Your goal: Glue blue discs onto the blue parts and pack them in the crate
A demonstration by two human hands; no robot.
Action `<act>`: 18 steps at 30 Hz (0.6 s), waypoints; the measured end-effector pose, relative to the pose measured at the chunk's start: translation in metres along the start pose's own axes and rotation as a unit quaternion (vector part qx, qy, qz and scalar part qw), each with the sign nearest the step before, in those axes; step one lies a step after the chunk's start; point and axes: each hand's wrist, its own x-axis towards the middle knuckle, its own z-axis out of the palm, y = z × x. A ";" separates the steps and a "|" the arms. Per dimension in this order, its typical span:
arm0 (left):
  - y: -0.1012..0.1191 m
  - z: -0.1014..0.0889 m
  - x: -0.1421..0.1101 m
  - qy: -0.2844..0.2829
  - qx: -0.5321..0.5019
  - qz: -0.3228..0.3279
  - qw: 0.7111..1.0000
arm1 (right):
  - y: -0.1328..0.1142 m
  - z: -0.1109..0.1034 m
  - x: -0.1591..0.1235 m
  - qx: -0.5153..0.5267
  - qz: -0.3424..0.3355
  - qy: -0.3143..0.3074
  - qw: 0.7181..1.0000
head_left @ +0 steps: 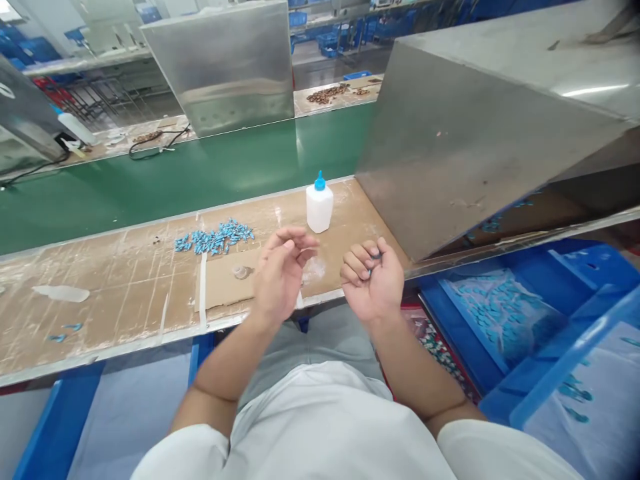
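Observation:
My left hand point(281, 272) hovers above the front edge of the brown workbench point(125, 280), its fingers loosely curled and apart, thumb and forefinger close together with nothing clearly between them. My right hand point(373, 279) is beside it, palm up, fingers curled shut around small blue plastic pieces that peek out between them. A white glue bottle with a blue cap point(319, 203) stands upright just beyond both hands. A pile of several small blue pieces point(215, 239) lies on the bench to the left of the bottle.
A green conveyor belt point(175, 180) runs behind the bench. A slanted steel hood point(475, 133) rises at the right. Blue bins point(505, 313) holding bagged blue pieces sit low at the right. A glue smear point(63, 293) and stray blue pieces point(65, 331) lie at the left.

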 end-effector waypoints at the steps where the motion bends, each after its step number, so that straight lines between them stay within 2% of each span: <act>1: -0.017 0.006 0.003 0.051 -0.065 -0.039 0.996 | 0.010 0.002 0.001 -0.020 -0.023 -0.002 1.000; 2: -0.032 0.011 0.005 0.079 -0.116 -0.097 0.985 | 0.019 0.003 0.002 -0.046 -0.051 -0.006 0.998; 4: -0.053 0.020 0.004 0.096 -0.177 -0.191 0.961 | 0.035 0.002 0.004 -0.109 -0.108 -0.019 0.988; 5: -0.060 0.023 0.002 0.116 -0.192 -0.202 0.954 | 0.041 0.000 0.005 -0.142 -0.137 -0.024 0.980; 8: -0.068 0.027 -0.004 0.153 -0.225 -0.174 0.946 | 0.053 -0.006 0.007 -0.233 -0.199 -0.028 0.952; 13: -0.079 0.017 -0.002 0.218 -0.292 -0.179 0.914 | 0.067 -0.013 0.013 -0.318 -0.228 -0.034 0.920; 16: -0.087 0.008 0.001 0.221 -0.316 -0.188 0.903 | 0.069 -0.018 0.013 -0.349 -0.280 -0.008 0.894; 18: -0.089 0.004 0.002 0.206 -0.334 -0.205 0.897 | 0.060 -0.027 0.009 -0.385 -0.302 0.005 0.872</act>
